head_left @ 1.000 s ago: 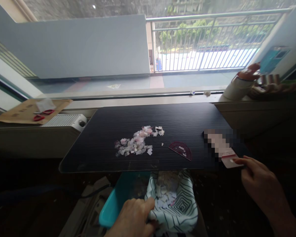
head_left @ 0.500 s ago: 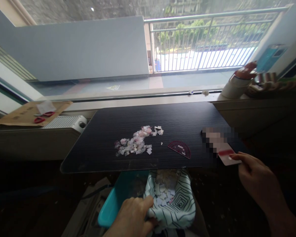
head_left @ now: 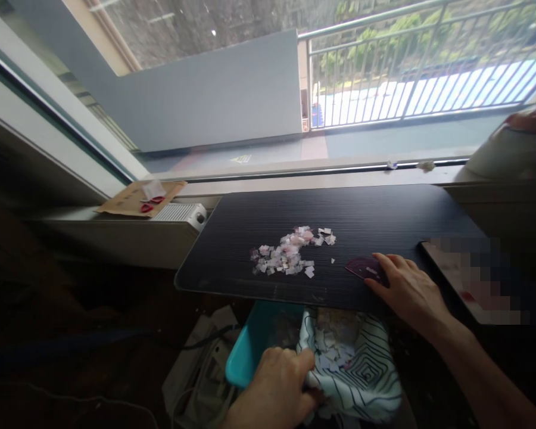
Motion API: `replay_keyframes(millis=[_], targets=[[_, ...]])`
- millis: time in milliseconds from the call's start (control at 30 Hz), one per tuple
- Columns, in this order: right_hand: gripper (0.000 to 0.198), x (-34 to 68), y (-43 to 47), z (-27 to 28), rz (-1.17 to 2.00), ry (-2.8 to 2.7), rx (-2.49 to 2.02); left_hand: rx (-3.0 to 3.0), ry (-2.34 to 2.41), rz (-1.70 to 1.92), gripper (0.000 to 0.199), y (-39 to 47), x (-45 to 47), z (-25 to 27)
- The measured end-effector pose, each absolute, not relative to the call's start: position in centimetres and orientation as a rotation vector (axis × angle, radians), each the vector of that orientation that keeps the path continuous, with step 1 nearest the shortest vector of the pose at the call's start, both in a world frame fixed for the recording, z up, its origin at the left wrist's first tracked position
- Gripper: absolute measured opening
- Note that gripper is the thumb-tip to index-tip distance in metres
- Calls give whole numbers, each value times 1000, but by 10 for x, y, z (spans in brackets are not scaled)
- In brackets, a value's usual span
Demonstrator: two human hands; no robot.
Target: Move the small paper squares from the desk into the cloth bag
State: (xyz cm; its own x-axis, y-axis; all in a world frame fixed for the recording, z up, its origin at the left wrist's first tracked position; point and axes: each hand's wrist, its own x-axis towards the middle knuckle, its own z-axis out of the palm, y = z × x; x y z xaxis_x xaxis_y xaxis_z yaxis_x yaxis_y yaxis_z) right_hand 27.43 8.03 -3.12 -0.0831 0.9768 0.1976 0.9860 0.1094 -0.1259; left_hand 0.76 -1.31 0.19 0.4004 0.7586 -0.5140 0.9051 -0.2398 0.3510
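My left hand [head_left: 279, 381] is closed on the near left edge of a pale green cloth [head_left: 361, 381] with black line patterns, which holds many white paper scraps [head_left: 333, 342]. Across the table, my right hand [head_left: 406, 286] is at a purple half-round protractor [head_left: 360, 266], thumb at its straight edge and fingers at its curved edge, covering its right end. Pale bits lie on the protractor. To its left is a loose heap of small white and pinkish cut pieces [head_left: 288, 250] on the black table [head_left: 250, 208].
A turquoise tub [head_left: 241, 357] is below the table's front edge. On the ledge at left are red-handled scissors [head_left: 147, 207], a brown paper envelope [head_left: 122, 199] and a white grille [head_left: 178, 213]. A flat, dark-edged thing [head_left: 446, 268], partly pixelated, lies at the table's right end.
My right hand has let go of the white and red card-like piece at the right and moved left to the protractor. The view has turned left; my left hand stays on the cloth.
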Motion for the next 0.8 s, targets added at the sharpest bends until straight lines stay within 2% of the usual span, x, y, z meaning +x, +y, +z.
replay_keyframes(millis=[233, 400, 500, 800], targets=[[53, 290, 93, -46, 41, -2117, -1904, 2031, 1409, -259, 18, -14, -3, -3], [33, 270, 92, -40, 333, -2031, -1650, 2061, 1384, -252, 18, -14, -10, -9], [28, 247, 92, -27, 460, -2036, -1488, 2078, 1373, -283, 20, -15, -13, -10], [27, 211, 93, -11, 454, -2234, -1399, 2010, 1371, -298, 19, -18, -23, -4]])
